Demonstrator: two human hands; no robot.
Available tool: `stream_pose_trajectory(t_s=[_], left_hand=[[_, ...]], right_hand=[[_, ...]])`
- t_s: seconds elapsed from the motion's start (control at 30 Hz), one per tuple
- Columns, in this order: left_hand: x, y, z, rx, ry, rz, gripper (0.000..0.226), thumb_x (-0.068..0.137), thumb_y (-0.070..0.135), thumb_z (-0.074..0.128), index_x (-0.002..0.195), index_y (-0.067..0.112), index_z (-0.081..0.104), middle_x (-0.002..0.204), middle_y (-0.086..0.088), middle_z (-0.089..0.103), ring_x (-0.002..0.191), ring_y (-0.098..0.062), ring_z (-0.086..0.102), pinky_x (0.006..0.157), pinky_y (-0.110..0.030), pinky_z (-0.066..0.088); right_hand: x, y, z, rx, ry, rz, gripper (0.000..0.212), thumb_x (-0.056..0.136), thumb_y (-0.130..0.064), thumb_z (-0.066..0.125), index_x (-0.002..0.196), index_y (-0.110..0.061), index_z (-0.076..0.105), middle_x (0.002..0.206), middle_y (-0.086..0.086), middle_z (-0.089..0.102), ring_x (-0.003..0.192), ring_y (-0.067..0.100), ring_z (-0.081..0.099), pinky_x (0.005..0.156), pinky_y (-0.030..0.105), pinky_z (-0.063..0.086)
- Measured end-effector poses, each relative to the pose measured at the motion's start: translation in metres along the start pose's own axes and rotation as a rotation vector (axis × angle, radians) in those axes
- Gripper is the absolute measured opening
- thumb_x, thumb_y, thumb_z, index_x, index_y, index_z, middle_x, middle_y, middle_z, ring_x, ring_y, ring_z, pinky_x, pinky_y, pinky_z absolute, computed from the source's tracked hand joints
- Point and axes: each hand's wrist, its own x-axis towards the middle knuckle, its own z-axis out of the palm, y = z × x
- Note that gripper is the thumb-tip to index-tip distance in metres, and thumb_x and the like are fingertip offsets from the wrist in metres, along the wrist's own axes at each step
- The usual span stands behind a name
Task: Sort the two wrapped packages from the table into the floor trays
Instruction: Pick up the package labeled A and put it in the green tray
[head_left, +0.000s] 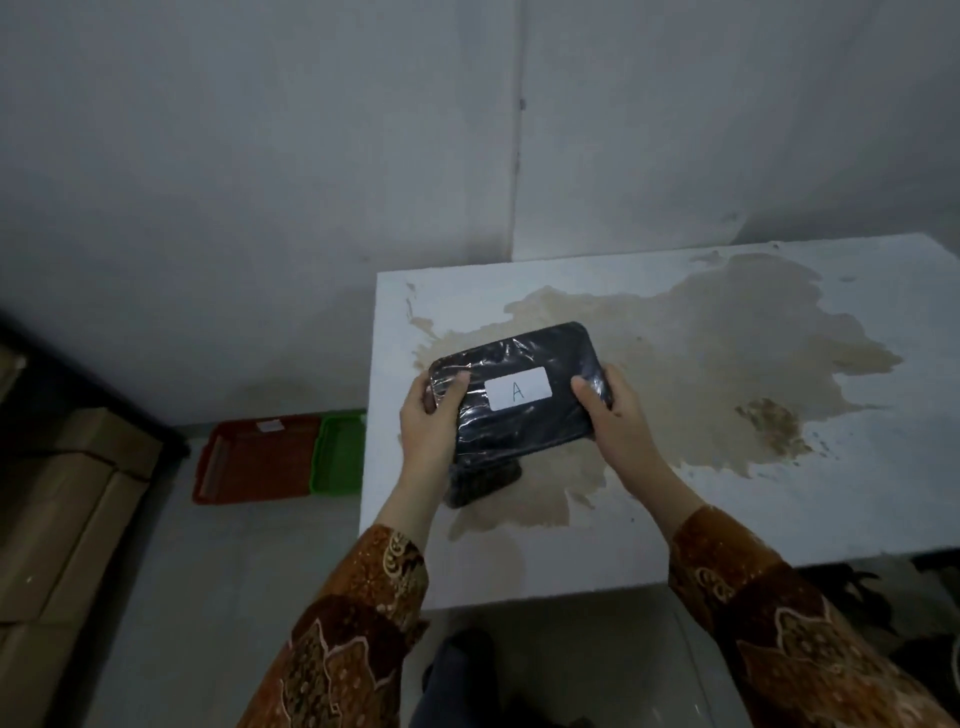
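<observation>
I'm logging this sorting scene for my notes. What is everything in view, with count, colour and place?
Wrapped package labelled A: 1, black in clear film with a white label, held above the table by both hands.
Second wrapped package: 1, dark, on the table under the held one, mostly hidden.
Table: 1, white with a large brown stain, right half of view.
Red tray: 1, on the floor left of the table.
Green tray: 1, on the floor between the red tray and the table, partly hidden.
Cardboard boxes: several, brown, stacked at far left.
Left hand: 1, gripping the package's left end.
Right hand: 1, gripping its right end.
Sleeves: 2, brown patterned.
</observation>
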Motion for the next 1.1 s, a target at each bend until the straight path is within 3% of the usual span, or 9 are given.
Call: stream_pose_trajectory(t_s=[0.07,0.17,0.33,0.47,0.57,0.7,0.8,0.9,1.1], left_hand=[[-0.011,-0.009,-0.017,-0.072,0.077,0.071,0.044,0.088,0.027,0.064,0.128,0.014,0.053,0.128,-0.011,0.062,0.115,-0.025,0.060,0.100,-0.043,0.051],[-0.015,-0.016,-0.060,-0.122,0.171,0.151,0.037,0.092,0.018,0.058,0.128,0.012,0.056,0.125,-0.007,0.064,0.106,-0.009,0.062,0.082,-0.012,0.054],[0.014,-0.019,-0.155,-0.123,0.215,0.185,0.022,0.095,0.017,0.052,0.106,0.031,0.065,0.103,0.011,0.070,0.094,0.000,0.067,0.077,-0.013,0.055],[0.065,-0.030,-0.243,-0.058,0.279,0.110,0.022,0.096,0.026,0.050,0.114,0.036,0.058,0.116,0.013,0.064,0.107,-0.002,0.062,0.089,-0.016,0.052],[0.108,-0.040,-0.305,0.041,0.298,0.029,0.037,0.097,0.032,0.048,0.133,0.027,0.047,0.130,0.005,0.054,0.118,-0.011,0.054,0.103,-0.028,0.044],[0.159,-0.054,-0.366,0.095,0.279,-0.028,0.030,0.099,0.022,0.044,0.128,0.021,0.045,0.115,0.008,0.056,0.100,0.005,0.054,0.084,-0.012,0.048],[0.197,-0.078,-0.382,0.197,0.243,-0.112,0.027,0.098,0.018,0.041,0.125,0.016,0.045,0.109,0.007,0.056,0.092,0.009,0.055,0.074,-0.005,0.046],[0.239,-0.110,-0.385,0.403,0.248,-0.185,0.030,0.096,0.016,0.046,0.125,0.008,0.051,0.117,-0.012,0.053,0.104,-0.019,0.054,0.092,-0.027,0.047],[0.351,-0.231,-0.385,0.482,0.218,-0.207,0.027,0.091,0.008,0.057,0.117,0.008,0.058,0.110,-0.011,0.063,0.096,-0.020,0.059,0.083,-0.034,0.052]], right_hand=[[-0.006,0.006,0.030,0.003,0.008,-0.007,0.018,0.094,-0.031,0.051,0.110,-0.027,0.057,0.103,-0.001,0.067,0.094,0.016,0.066,0.084,0.039,0.057],[-0.010,0.009,0.081,0.028,0.011,-0.012,0.021,0.095,-0.027,0.051,0.115,-0.022,0.055,0.100,-0.009,0.066,0.087,-0.001,0.066,0.071,0.016,0.055],[-0.005,0.018,0.186,0.018,-0.011,0.035,0.036,0.093,-0.033,0.053,0.125,-0.018,0.049,0.112,-0.003,0.063,0.097,0.001,0.061,0.073,0.009,0.052],[0.009,0.034,0.285,0.021,-0.065,0.098,0.032,0.092,-0.031,0.055,0.121,-0.023,0.044,0.104,-0.017,0.060,0.094,-0.007,0.062,0.069,0.006,0.051],[0.021,0.052,0.356,-0.015,-0.036,0.217,0.031,0.092,-0.033,0.055,0.115,-0.023,0.038,0.101,-0.011,0.059,0.089,-0.003,0.062,0.067,0.010,0.053],[0.040,0.086,0.428,-0.072,0.018,0.400,0.023,0.095,-0.022,0.048,0.114,-0.012,0.040,0.092,-0.013,0.054,0.080,-0.003,0.054,0.056,0.001,0.044],[0.061,0.113,0.454,-0.182,0.096,0.514,0.027,0.096,-0.018,0.041,0.119,-0.005,0.045,0.098,-0.002,0.058,0.092,0.017,0.058,0.070,0.017,0.049],[0.089,0.152,0.469,-0.280,0.132,0.601,0.029,0.094,-0.016,0.044,0.119,-0.002,0.051,0.117,0.017,0.057,0.107,0.030,0.056,0.093,0.044,0.049],[0.167,0.301,0.501,-0.346,0.114,0.662,0.028,0.095,-0.006,0.041,0.121,-0.002,0.053,0.118,0.016,0.060,0.102,0.025,0.056,0.095,0.040,0.048]])
